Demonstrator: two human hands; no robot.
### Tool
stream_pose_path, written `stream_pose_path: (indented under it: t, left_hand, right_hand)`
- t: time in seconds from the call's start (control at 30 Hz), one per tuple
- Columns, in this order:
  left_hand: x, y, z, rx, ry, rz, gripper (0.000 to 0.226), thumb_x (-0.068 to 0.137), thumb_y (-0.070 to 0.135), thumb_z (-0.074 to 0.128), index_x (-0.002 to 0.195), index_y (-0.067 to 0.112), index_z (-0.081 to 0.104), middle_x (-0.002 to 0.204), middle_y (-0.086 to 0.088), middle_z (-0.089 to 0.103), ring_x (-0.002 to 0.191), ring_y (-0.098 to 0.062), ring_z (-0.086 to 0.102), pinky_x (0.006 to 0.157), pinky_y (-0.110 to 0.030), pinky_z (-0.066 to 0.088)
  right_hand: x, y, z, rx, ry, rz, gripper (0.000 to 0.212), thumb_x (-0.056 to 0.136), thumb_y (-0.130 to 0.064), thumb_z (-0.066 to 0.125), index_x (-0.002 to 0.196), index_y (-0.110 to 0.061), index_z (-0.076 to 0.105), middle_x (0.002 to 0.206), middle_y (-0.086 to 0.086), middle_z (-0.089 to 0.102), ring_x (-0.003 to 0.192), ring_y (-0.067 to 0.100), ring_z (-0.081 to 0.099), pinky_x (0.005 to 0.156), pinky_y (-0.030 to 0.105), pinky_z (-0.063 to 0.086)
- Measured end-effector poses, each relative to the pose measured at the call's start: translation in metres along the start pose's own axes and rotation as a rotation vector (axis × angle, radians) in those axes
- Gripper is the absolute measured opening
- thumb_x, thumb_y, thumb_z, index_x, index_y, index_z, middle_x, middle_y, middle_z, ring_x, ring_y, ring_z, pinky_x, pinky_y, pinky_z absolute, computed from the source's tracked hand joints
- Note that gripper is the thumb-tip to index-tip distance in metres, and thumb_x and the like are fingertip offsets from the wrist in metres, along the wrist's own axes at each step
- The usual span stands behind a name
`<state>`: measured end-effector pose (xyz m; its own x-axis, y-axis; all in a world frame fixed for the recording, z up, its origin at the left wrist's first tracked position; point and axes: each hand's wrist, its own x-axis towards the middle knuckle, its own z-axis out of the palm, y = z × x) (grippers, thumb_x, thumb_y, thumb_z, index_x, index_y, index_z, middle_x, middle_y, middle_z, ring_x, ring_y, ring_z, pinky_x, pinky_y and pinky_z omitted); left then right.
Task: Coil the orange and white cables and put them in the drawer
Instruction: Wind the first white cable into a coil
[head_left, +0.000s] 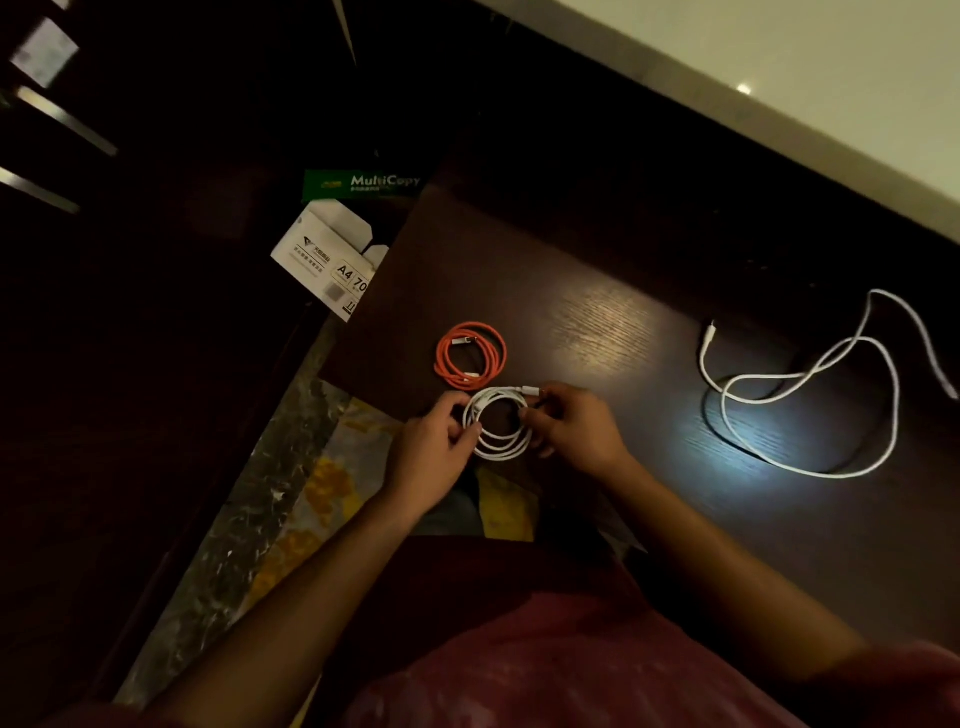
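An orange cable (470, 355) lies wound in a neat coil on the dark wooden table (597, 322), just beyond my hands. Below it a white cable (500, 447) forms a small coil at the table's near edge. My left hand (434, 452) pinches the coil's left side. My right hand (574, 426) grips its right side, with one plug end sticking out above the fingers. A second white cable (810, 384) sprawls loose and uncoiled on the table at the right. No drawer is visible.
Two paper boxes, a white A4 one (324, 257) and a green MultiCopy one (361, 184), sit on the floor left of the table. A marble-patterned floor strip (249, 509) runs along the left. The pale wall (779, 67) borders the table's far side.
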<state>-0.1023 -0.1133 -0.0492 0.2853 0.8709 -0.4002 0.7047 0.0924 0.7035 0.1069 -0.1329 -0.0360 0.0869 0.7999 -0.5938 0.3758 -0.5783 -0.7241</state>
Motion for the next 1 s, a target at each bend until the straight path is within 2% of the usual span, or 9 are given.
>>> stream_pose_path:
  t: [0.13, 0.2, 0.3, 0.5, 0.7, 0.8, 0.87, 0.93, 1.0]
  left_hand:
    - [0.004, 0.004, 0.000, 0.090, 0.005, 0.033, 0.027, 0.094, 0.035, 0.065, 0.119, 0.029, 0.057, 0.063, 0.007, 0.062, 0.060, -0.013, 0.062, 0.058, -0.043, 0.053]
    - [0.004, 0.005, 0.001, 0.111, 0.003, 0.027, 0.026, 0.094, 0.035, 0.066, 0.117, 0.028, 0.059, 0.062, 0.009, 0.058, 0.061, -0.014, 0.061, 0.057, -0.042, 0.052]
    - [0.001, 0.009, 0.002, 0.125, 0.030, 0.017, 0.024, 0.093, 0.034, 0.067, 0.115, 0.026, 0.061, 0.060, 0.011, 0.056, 0.062, -0.015, 0.062, 0.057, -0.042, 0.052]
    - [-0.004, 0.013, 0.004, 0.139, 0.071, -0.026, 0.024, 0.092, 0.034, 0.069, 0.113, 0.025, 0.062, 0.062, 0.011, 0.057, 0.062, -0.014, 0.063, 0.057, -0.042, 0.053]
    - [-0.020, 0.021, 0.000, 0.040, 0.227, -0.086, 0.020, 0.095, 0.026, 0.066, 0.115, 0.022, 0.063, 0.068, 0.005, 0.064, 0.064, -0.020, 0.064, 0.063, -0.047, 0.055]
    - [-0.027, 0.042, -0.001, -0.015, 0.283, 0.016, 0.016, 0.096, 0.024, 0.061, 0.107, 0.034, 0.058, 0.066, 0.005, 0.063, 0.061, -0.019, 0.064, 0.059, -0.050, 0.054]
    - [-0.029, 0.075, 0.009, 0.003, 0.284, 0.117, 0.018, 0.095, 0.018, 0.063, 0.105, 0.033, 0.059, 0.067, 0.006, 0.063, 0.061, -0.019, 0.064, 0.059, -0.047, 0.055]
    - [-0.027, 0.101, 0.017, 0.039, 0.313, 0.234, 0.016, 0.093, 0.017, 0.064, 0.107, 0.024, 0.066, 0.080, 0.007, 0.066, 0.071, -0.017, 0.065, 0.066, -0.040, 0.056]
    - [-0.022, 0.120, 0.029, 0.156, 0.329, 0.394, 0.019, 0.091, 0.019, 0.064, 0.109, 0.017, 0.070, 0.099, 0.003, 0.068, 0.090, -0.017, 0.064, 0.080, -0.035, 0.054]
  right_hand:
    - [0.005, 0.001, -0.005, -0.091, 0.037, -0.018, 0.012, 0.093, -0.021, 0.072, 0.084, -0.025, 0.065, 0.064, -0.001, 0.071, 0.049, 0.010, 0.067, 0.057, 0.038, 0.060]
    - [0.003, 0.000, -0.008, -0.266, 0.084, -0.067, 0.009, 0.092, -0.031, 0.071, 0.091, -0.023, 0.069, 0.072, -0.002, 0.074, 0.062, 0.014, 0.071, 0.063, 0.039, 0.060]
    - [-0.001, -0.001, -0.010, -0.564, 0.183, -0.129, 0.022, 0.092, -0.045, 0.065, 0.098, -0.024, 0.068, 0.089, -0.003, 0.076, 0.085, 0.024, 0.072, 0.067, 0.034, 0.055]
    - [0.001, 0.002, -0.010, -0.462, 0.153, -0.073, 0.027, 0.090, -0.047, 0.068, 0.108, -0.027, 0.067, 0.095, -0.002, 0.077, 0.091, 0.024, 0.073, 0.074, 0.036, 0.057]
    - [-0.011, 0.006, -0.043, -0.356, 0.196, -0.067, 0.037, 0.090, -0.048, 0.067, 0.119, -0.025, 0.062, 0.097, -0.002, 0.076, 0.091, 0.022, 0.072, 0.078, 0.040, 0.058]
    - [-0.027, 0.017, -0.076, -0.321, 0.287, -0.092, 0.032, 0.091, -0.039, 0.069, 0.118, -0.023, 0.064, 0.102, -0.001, 0.076, 0.093, 0.022, 0.071, 0.078, 0.032, 0.054]
    - [-0.049, 0.031, -0.110, -0.305, 0.373, -0.115, 0.028, 0.091, -0.035, 0.070, 0.116, -0.022, 0.066, 0.104, -0.001, 0.074, 0.094, 0.021, 0.070, 0.076, 0.029, 0.049]
    - [-0.060, 0.048, -0.133, -0.328, 0.443, -0.129, 0.030, 0.091, -0.032, 0.070, 0.117, -0.019, 0.067, 0.114, 0.002, 0.071, 0.103, 0.023, 0.067, 0.085, 0.033, 0.049]
    - [-0.069, 0.065, -0.152, -0.393, 0.518, -0.157, 0.033, 0.090, -0.030, 0.071, 0.120, -0.016, 0.067, 0.124, 0.005, 0.067, 0.116, 0.028, 0.061, 0.093, 0.037, 0.047]
